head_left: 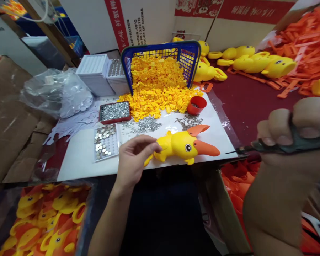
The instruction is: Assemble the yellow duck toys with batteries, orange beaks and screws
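Note:
A yellow toy duck [177,145] with an orange beak lies on its side on the white board [77,160]. My left hand [134,156] is at the duck's tail end, thumb and forefinger pinched together. Whatever is between those fingertips is too small to make out. At the right, my right hand [285,142] is wrapped round a dark green power screwdriver [306,140]. Its thin bit points left, apart from the beak. Loose small screws [185,121] lie just behind the duck, near a red cup [196,105].
Yellow plastic parts [157,81] spill from a blue basket [194,67]. At left are a red tray [114,112] of metal pieces and a white tray [106,142] of button cells. More ducks [280,66] lie at the back right; finished-looking ones [56,220] fill a box below left.

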`<state>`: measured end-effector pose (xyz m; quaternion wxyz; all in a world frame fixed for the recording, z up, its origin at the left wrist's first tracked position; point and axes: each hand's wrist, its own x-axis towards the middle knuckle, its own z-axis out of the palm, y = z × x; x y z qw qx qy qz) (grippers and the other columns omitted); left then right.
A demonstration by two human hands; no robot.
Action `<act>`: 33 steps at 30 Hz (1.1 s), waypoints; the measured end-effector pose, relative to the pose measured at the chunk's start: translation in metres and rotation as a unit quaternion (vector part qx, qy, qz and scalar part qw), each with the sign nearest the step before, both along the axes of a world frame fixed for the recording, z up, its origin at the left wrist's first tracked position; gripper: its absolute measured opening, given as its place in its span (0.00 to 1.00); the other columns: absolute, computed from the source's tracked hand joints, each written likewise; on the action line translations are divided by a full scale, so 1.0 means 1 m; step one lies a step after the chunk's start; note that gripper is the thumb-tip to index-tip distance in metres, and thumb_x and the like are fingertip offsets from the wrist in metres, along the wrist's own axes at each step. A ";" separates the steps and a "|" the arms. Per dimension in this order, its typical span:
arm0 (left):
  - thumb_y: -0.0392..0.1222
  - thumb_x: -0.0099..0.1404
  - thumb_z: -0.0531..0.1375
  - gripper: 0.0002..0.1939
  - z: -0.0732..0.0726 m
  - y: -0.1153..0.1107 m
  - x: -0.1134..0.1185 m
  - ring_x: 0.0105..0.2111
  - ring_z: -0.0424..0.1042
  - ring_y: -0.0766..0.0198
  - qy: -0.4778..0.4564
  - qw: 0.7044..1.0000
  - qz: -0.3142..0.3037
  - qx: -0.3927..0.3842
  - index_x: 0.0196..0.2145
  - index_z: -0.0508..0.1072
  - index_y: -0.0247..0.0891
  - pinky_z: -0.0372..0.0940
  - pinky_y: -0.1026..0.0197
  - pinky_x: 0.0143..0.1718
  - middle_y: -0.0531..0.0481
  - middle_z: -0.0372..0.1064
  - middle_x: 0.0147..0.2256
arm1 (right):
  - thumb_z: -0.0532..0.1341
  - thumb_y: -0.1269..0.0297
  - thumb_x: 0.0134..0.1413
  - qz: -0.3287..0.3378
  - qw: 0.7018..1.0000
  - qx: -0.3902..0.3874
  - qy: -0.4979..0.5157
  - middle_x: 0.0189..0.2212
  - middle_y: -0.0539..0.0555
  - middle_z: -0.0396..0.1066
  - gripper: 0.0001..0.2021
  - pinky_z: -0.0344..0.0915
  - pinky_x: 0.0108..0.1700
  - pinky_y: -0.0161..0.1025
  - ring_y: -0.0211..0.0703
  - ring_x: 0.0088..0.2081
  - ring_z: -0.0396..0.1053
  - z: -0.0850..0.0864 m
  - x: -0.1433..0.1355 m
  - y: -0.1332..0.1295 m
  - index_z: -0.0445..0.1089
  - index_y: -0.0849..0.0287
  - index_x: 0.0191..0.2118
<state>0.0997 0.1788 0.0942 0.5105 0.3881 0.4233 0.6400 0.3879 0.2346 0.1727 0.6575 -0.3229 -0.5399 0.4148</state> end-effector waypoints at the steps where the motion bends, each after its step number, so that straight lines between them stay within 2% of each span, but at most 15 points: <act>1: 0.33 0.57 0.71 0.05 0.002 -0.005 0.013 0.27 0.78 0.68 -0.016 0.999 -0.042 -0.002 0.31 0.83 0.42 0.75 0.69 0.31 0.54 0.79 0.27 | 0.76 0.54 0.39 0.052 0.998 0.020 0.012 0.10 0.42 0.56 0.13 0.49 0.06 0.39 0.35 0.08 0.50 0.005 -0.007 -0.003 0.73 0.48 0.28; 3: 0.32 0.58 0.71 0.06 0.006 -0.011 0.038 0.28 0.79 0.67 -0.030 0.994 -0.101 0.005 0.32 0.83 0.42 0.76 0.68 0.34 0.53 0.79 0.29 | 0.74 0.60 0.47 0.129 0.991 0.026 0.012 0.10 0.41 0.58 0.09 0.53 0.06 0.36 0.34 0.07 0.54 0.014 -0.022 -0.009 0.74 0.50 0.30; 4: 0.32 0.58 0.71 0.06 0.007 -0.014 0.048 0.28 0.79 0.67 -0.029 0.992 -0.119 0.013 0.32 0.83 0.42 0.76 0.67 0.34 0.52 0.79 0.29 | 0.73 0.60 0.49 0.135 0.991 0.010 0.007 0.11 0.40 0.61 0.08 0.57 0.07 0.35 0.34 0.08 0.56 0.019 -0.029 -0.013 0.73 0.50 0.30; 6: 0.33 0.58 0.71 0.05 0.008 -0.016 0.065 0.29 0.79 0.66 -0.013 0.990 -0.135 0.033 0.31 0.84 0.42 0.76 0.67 0.34 0.50 0.79 0.29 | 0.72 0.55 0.52 0.130 0.991 -0.018 0.011 0.13 0.40 0.65 0.10 0.62 0.10 0.33 0.32 0.10 0.60 0.026 -0.042 -0.020 0.72 0.51 0.31; 9: 0.35 0.58 0.71 0.03 0.007 -0.016 0.077 0.29 0.78 0.65 0.011 0.988 -0.139 0.060 0.31 0.84 0.42 0.75 0.67 0.31 0.48 0.79 0.29 | 0.69 0.45 0.52 0.139 0.988 0.013 0.059 0.13 0.41 0.64 0.17 0.58 0.08 0.31 0.30 0.09 0.58 0.035 -0.052 -0.029 0.69 0.52 0.30; 12: 0.37 0.59 0.72 0.01 0.005 -0.016 0.080 0.28 0.77 0.64 0.018 0.986 -0.145 0.080 0.31 0.84 0.42 0.74 0.66 0.30 0.47 0.78 0.28 | 0.70 0.48 0.51 0.147 0.988 -0.048 0.014 0.14 0.42 0.64 0.18 0.64 0.12 0.37 0.35 0.12 0.61 0.043 -0.047 -0.034 0.64 0.51 0.27; 15: 0.37 0.60 0.71 0.01 0.003 -0.016 0.080 0.28 0.76 0.64 0.013 0.985 -0.146 0.087 0.31 0.84 0.42 0.74 0.65 0.30 0.47 0.78 0.28 | 0.71 0.54 0.51 0.199 0.976 -0.087 -0.020 0.16 0.42 0.66 0.17 0.70 0.17 0.42 0.39 0.15 0.66 0.048 -0.037 -0.036 0.62 0.51 0.26; 19: 0.35 0.59 0.71 0.03 0.001 -0.016 0.080 0.28 0.77 0.65 -0.012 0.983 -0.164 0.084 0.32 0.84 0.42 0.74 0.66 0.30 0.48 0.78 0.29 | 0.70 0.57 0.54 0.151 0.981 -0.119 0.002 0.15 0.41 0.65 0.14 0.68 0.16 0.40 0.37 0.14 0.64 0.049 -0.037 -0.039 0.63 0.51 0.29; 22: 0.34 0.59 0.71 0.05 -0.001 -0.018 0.082 0.28 0.78 0.67 -0.057 0.984 -0.159 0.064 0.32 0.83 0.43 0.75 0.68 0.30 0.50 0.78 0.29 | 0.71 0.56 0.53 0.120 0.986 -0.116 0.012 0.14 0.40 0.63 0.15 0.65 0.15 0.39 0.36 0.12 0.61 0.049 -0.042 -0.041 0.63 0.51 0.29; 25: 0.34 0.58 0.72 0.08 -0.002 -0.019 0.083 0.27 0.79 0.68 -0.085 0.986 -0.143 0.025 0.35 0.83 0.44 0.75 0.70 0.31 0.53 0.78 0.28 | 0.72 0.57 0.51 0.142 0.984 -0.111 -0.004 0.15 0.42 0.62 0.15 0.67 0.15 0.40 0.37 0.14 0.62 0.050 -0.044 -0.040 0.63 0.52 0.27; 28: 0.34 0.57 0.73 0.08 -0.001 -0.019 0.082 0.27 0.78 0.68 -0.070 0.985 -0.160 0.004 0.35 0.84 0.43 0.75 0.71 0.32 0.52 0.78 0.28 | 0.72 0.56 0.50 0.175 0.978 -0.110 -0.003 0.14 0.43 0.62 0.18 0.69 0.17 0.41 0.39 0.15 0.64 0.051 -0.043 -0.039 0.62 0.52 0.25; 33: 0.34 0.57 0.72 0.07 0.002 -0.019 0.081 0.26 0.78 0.68 -0.053 0.988 -0.143 0.024 0.33 0.85 0.44 0.75 0.70 0.31 0.51 0.79 0.28 | 0.70 0.51 0.53 0.168 0.980 -0.107 0.009 0.12 0.42 0.59 0.20 0.68 0.16 0.38 0.37 0.14 0.63 0.052 -0.052 -0.040 0.61 0.52 0.24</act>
